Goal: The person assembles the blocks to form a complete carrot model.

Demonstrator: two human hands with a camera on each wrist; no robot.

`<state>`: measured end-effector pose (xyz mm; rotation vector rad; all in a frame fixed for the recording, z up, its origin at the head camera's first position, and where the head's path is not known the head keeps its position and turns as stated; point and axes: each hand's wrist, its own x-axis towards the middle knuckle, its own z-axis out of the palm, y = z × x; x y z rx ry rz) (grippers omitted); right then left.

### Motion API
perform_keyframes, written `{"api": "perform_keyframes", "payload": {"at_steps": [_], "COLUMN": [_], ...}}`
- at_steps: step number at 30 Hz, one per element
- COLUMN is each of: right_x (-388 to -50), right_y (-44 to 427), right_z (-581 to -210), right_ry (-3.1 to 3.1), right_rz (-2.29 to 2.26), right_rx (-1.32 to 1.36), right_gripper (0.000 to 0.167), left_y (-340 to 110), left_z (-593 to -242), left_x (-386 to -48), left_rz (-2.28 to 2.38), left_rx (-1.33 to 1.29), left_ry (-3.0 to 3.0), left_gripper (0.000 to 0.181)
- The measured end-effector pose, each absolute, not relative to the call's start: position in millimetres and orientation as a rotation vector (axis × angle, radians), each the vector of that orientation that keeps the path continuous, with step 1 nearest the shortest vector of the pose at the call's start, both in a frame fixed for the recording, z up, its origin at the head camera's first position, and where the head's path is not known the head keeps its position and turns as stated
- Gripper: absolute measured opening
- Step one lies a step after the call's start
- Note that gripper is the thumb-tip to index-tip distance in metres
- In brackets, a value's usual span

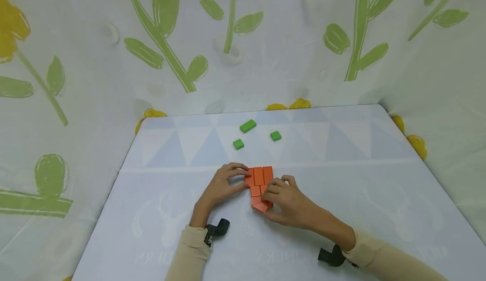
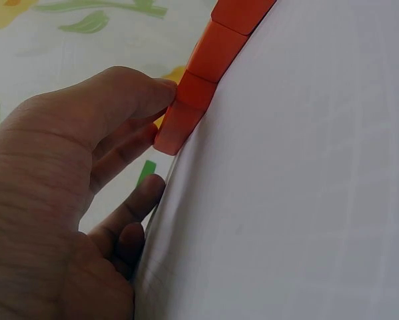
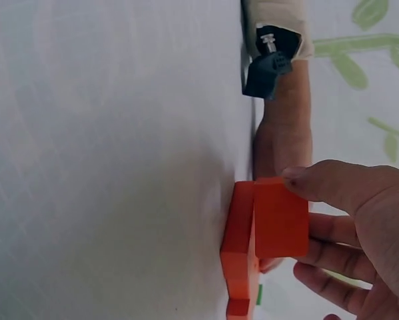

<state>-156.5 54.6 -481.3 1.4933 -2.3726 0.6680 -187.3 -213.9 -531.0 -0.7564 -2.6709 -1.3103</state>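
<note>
Several orange blocks (image 1: 258, 176) lie side by side on the table, forming one flat group. My left hand (image 1: 224, 184) holds the group's left edge, thumb and fingertips on the far-left block. In the left wrist view, the thumb touches the side of an orange block (image 2: 196, 93) while other fingers hang loose below. My right hand (image 1: 290, 203) is over the group's near right part. The right wrist view shows it pinching an orange block (image 3: 281, 223) between thumb and fingers, raised on the flat row (image 3: 238, 233). The right hand hides part of the group from above.
Beyond the orange group lie a longer green block (image 1: 248, 126) and two small green blocks, one left (image 1: 238, 144) and one right (image 1: 275, 136). The patterned table (image 1: 152, 213) meets a flower-printed cloth (image 1: 265, 74) at its far edge. Each wrist carries a black camera.
</note>
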Motion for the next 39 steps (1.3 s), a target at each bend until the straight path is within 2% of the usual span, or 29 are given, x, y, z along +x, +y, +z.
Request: {"api": "perform_keyframes", "payload": {"at_steps": [29,34,39], "right_x": [-149,-154,-178], "right_y": [53,58,68], "right_z": [-498,-484,-459], "right_ry": [-2.46,-2.485,-2.588], "right_rz": [0.588,0.544,0.6], "right_rx": [1.426,1.417,1.298], "right_gripper": [0.034,0.034,0.032], "left_y": [-215,-213,-213], "left_z": [-529,-528,-528], "left_x": [-187,-187,-185], "left_rz": [-1.298,-1.298,-1.283], "left_rx": [-0.719,-0.731,-0.705], "left_ry": [-2.725,-2.702,-2.736], "left_gripper": [0.028,0.028,0.028]}}
